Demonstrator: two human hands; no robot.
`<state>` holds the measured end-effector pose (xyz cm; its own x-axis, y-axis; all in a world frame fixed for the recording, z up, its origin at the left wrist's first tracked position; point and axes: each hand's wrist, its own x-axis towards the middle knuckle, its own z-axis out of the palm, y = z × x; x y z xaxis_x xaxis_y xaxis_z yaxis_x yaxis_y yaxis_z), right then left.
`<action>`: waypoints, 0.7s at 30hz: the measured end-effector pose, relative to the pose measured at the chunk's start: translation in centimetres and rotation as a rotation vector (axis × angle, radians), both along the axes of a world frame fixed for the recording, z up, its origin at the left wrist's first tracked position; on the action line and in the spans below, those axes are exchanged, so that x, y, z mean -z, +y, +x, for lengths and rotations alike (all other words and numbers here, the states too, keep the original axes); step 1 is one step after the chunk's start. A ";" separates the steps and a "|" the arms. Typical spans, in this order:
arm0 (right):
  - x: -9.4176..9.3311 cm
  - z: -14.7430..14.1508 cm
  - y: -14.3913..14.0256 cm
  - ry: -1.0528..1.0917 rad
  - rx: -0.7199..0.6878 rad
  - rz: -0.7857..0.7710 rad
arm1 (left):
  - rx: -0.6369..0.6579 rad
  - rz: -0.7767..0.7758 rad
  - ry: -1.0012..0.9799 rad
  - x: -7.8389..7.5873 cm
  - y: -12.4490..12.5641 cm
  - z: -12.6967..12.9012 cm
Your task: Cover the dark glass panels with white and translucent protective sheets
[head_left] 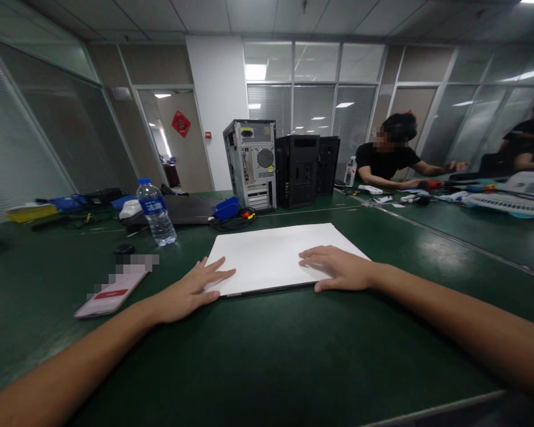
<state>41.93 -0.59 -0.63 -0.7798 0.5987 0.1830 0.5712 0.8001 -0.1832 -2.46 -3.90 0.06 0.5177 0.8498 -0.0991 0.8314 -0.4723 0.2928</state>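
A flat white rectangular panel [267,252] with a thin dark edge lies on the green tabletop [267,350] in front of me; its exact kind I cannot make out. My left hand [196,289] rests at the panel's near left corner, fingers spread over the white surface and thumb along the front edge. Over the right part lies my right hand [340,267], its fingers stretched across the top and the thumb at the near edge. Neither hand is closed around anything.
Left of the panel stand a water bottle [156,213] and a pink packet [111,293]. Behind are a silver computer tower [260,163], black towers [298,172], a dark flat case [187,209] and cables. A person [389,148] works at the right among scattered parts.
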 end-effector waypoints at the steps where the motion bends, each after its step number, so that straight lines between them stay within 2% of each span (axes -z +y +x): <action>1: -0.1 -0.1 -0.1 0.003 -0.001 0.024 | 0.002 -0.001 0.004 0.0 0.0 0.0; 4: -0.4 -0.5 -0.3 0.014 -0.058 0.165 | 0.012 0.002 0.006 0.0 0.0 0.1; 8: -0.7 -1.0 -1.0 -0.013 -0.271 0.442 | 0.020 0.037 -0.010 0.1 0.1 0.1; 11: -0.7 -1.2 -1.8 -0.067 -0.363 0.638 | 0.021 0.055 -0.016 0.0 0.1 0.1; 17: -1.5 -1.7 -2.7 -0.091 -0.419 0.886 | 0.054 0.093 0.001 -0.6 0.2 -0.3; 21: -2.6 -1.3 -2.6 -0.009 -0.378 0.963 | 0.060 0.228 -0.004 -1.7 0.0 -1.1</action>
